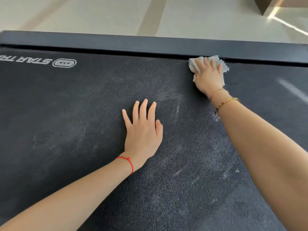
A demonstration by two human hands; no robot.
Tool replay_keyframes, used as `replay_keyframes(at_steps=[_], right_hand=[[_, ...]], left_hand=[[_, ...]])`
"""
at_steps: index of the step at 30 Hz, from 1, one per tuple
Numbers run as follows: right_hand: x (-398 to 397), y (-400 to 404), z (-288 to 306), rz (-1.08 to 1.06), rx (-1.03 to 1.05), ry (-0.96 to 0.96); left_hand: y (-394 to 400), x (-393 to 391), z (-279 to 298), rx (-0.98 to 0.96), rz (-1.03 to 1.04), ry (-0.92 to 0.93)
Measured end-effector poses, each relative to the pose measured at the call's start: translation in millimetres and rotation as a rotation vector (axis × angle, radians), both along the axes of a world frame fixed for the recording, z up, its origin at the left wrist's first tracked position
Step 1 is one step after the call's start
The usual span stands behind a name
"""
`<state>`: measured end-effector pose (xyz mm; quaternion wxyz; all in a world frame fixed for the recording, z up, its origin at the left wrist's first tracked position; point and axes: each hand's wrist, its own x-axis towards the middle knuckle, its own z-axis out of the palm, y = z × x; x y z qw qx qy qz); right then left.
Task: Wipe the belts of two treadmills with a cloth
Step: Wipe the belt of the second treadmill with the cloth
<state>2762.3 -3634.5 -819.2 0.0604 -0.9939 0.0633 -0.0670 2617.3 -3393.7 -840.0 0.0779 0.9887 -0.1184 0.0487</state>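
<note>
Pressing cloth [208, 64] flat under right hand [209, 77] at belt [83, 114] far edge; left hand [143, 130] splayed.

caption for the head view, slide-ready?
Right hand presses a white cloth on the treadmill belt by its far edge; left hand rests flat.

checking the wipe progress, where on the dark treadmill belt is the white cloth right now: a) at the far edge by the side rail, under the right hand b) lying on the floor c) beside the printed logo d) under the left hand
a: the right hand presses the crumpled white cloth onto the dark textured treadmill belt beside the dark side rail.
</note>
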Motion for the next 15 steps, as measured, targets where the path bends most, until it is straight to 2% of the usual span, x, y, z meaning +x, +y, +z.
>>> replay_keyframes(at_steps=[4, 8, 13, 15], right_hand=[[-8.1, 25.3, -5.8, 0.220, -0.011, -0.013], [-18.0, 2.1, -3.3, 0.361, 0.098, 0.024], [-40.4, -61.6, 1.5, 0.071, 0.113, 0.007], [-58.2, -62.5, 1.5, 0.037, 0.082, 0.013]], left_hand=[[0.4, 0.4, -0.8, -0.012, 0.008, -0.002], [0.6, 0.6, 0.3, -0.026, 0.009, 0.001], [1.7, 2.1, -1.5, -0.057, 0.006, 0.006], [1.4, 2.5, -2.2, -0.072, 0.007, 0.006]])
